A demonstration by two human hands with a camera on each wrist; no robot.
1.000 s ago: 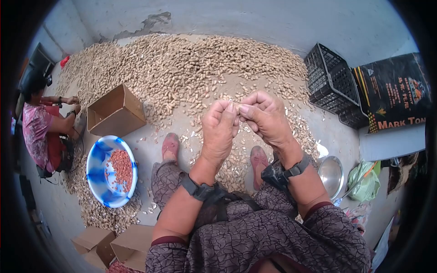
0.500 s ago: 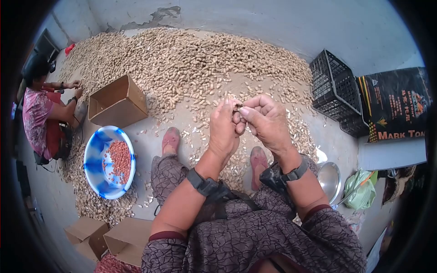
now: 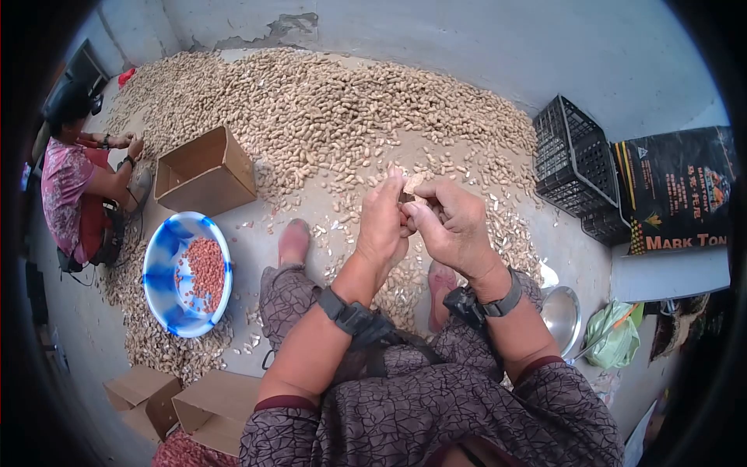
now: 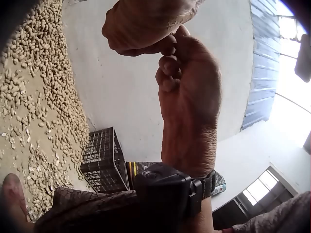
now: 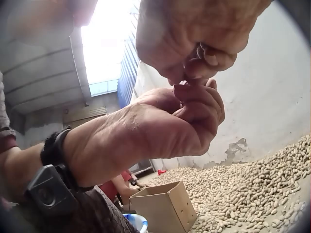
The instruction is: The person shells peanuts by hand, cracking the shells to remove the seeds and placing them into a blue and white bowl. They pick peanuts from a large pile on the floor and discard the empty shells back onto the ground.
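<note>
Between the fingertips of both hands, in front of the lap, is a peanut with its pale shell [image 3: 414, 184] showing above the right thumb. My left hand [image 3: 381, 222] grips it from the left, thumb up and fingers curled. From the right, my right hand [image 3: 457, 227] pinches it between thumb and bent forefinger. The wrist views show the two hands meeting fingertip to fingertip, the left hand [image 4: 146, 24] close above the right hand [image 4: 189, 92]. The fingers mostly hide the peanut there.
Unshelled peanuts [image 3: 327, 109] are heaped along the wall. At left stand a cardboard box [image 3: 226, 183] and a blue-and-white basin [image 3: 159, 300] holding red kernels; another person [image 3: 66, 187] sits beyond. A black crate [image 3: 572, 156], a sack [image 3: 677, 194] and a metal bowl [image 3: 562, 315] lie right.
The hands have stayed together while the fingers shifted on the peanut; a dark opening in its shell showed half a second ago, and now a pale piece stands up. The head view has tilted slightly.
</note>
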